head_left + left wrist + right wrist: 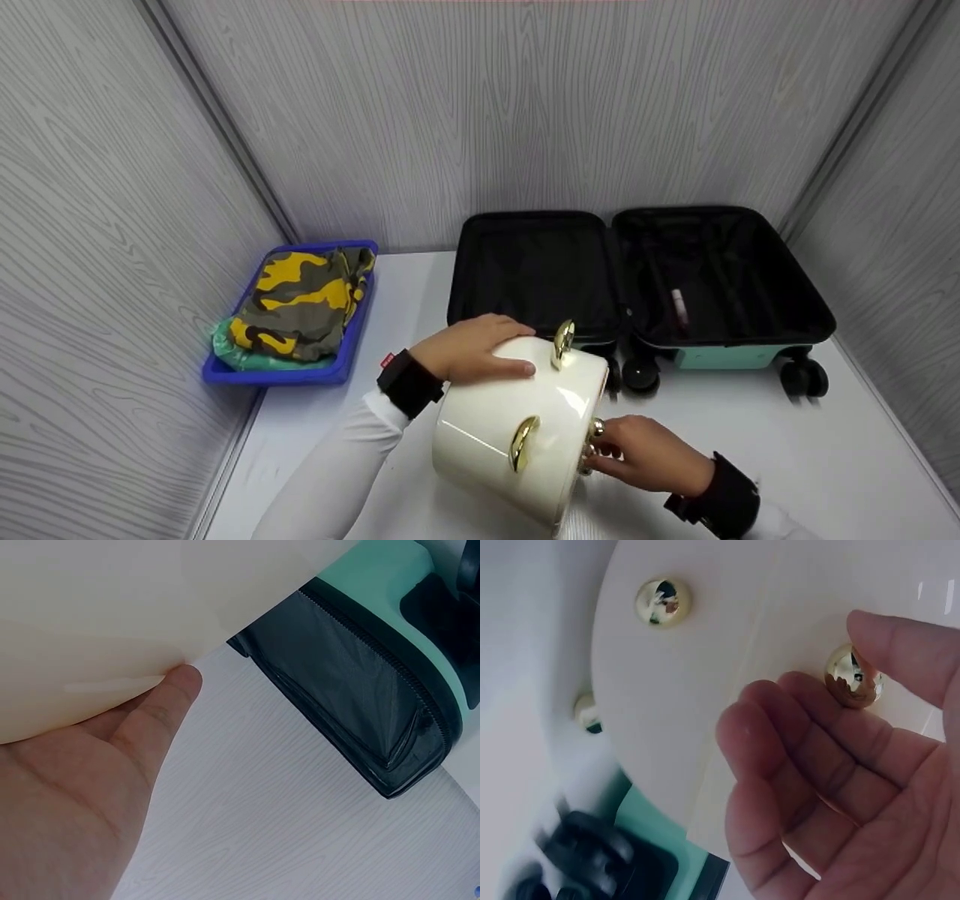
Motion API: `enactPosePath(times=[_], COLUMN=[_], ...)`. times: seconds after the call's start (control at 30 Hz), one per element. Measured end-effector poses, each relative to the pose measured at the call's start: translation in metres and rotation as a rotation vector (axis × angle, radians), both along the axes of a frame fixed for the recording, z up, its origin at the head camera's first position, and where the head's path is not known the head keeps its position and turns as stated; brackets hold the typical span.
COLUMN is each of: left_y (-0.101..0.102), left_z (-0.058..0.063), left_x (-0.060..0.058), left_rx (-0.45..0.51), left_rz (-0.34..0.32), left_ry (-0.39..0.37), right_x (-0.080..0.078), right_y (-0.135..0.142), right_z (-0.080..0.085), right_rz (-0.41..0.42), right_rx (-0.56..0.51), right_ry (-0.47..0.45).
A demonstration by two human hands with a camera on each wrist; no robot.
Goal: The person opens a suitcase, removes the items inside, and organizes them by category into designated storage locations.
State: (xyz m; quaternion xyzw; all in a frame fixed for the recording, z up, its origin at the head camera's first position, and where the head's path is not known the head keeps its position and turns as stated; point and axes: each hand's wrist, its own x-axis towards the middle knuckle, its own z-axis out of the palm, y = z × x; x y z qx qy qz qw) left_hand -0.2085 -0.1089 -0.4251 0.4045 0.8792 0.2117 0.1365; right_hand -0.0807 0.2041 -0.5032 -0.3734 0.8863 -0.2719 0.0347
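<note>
A cream-white box (495, 420) with rounded sides stands tilted in the middle of the table, in front of the suitcase. Two curved gold fittings (524, 444) sit on its upper surface. My left hand (474, 352) rests on the box's top left part with its thumb straight; the other fingertips are hidden at the far edge. At the box's right face, my right hand (646, 454) pinches a round gold knob (853, 676) between thumb and forefinger, the remaining fingers curled beside it. Another gold knob (663, 601) shows farther along that face, past a seam.
Behind the box lies an open suitcase (540, 262), black inside with a mint-green shell, holding a small pink-and-white tube (679, 307). A blue basket (343, 367) at the left holds folded camouflage cloth (300, 304) and a green plastic-wrapped item (225, 341). Grey walls enclose the table.
</note>
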Motion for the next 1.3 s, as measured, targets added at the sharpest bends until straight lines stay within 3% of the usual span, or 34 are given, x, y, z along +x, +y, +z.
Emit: enactPosePath(times=[0.27,0.5,0.73,0.9,1.3], left_y=[0.0,-0.001,0.0,0.0,-0.001], left_z=[0.0,-0.003,-0.004,-0.002,-0.002], left_x=[-0.001,-0.002,-0.001,0.0,-0.001], left_rx=[-0.009,-0.003,0.01,0.007,-0.001], left_rz=[-0.003,0.0,-0.009,-0.005,-0.005], left_ry=[0.005,-0.002,-0.006,0.001,0.012], right_x=[-0.002,-0.001,-0.001,-0.001,0.005], right_y=[-0.002,0.0,-0.007,-0.006,0.021], right_z=[-0.007,-0.029,-0.052,-0.061,-0.055], right_rz=[-0.024,-0.084,-0.087,-0.098,-0.045], right_rx=[-0.028,0.098,0.038,-0.018,0.034], right_ry=[-0.053,-0.037,0.025,-0.036,-0.115])
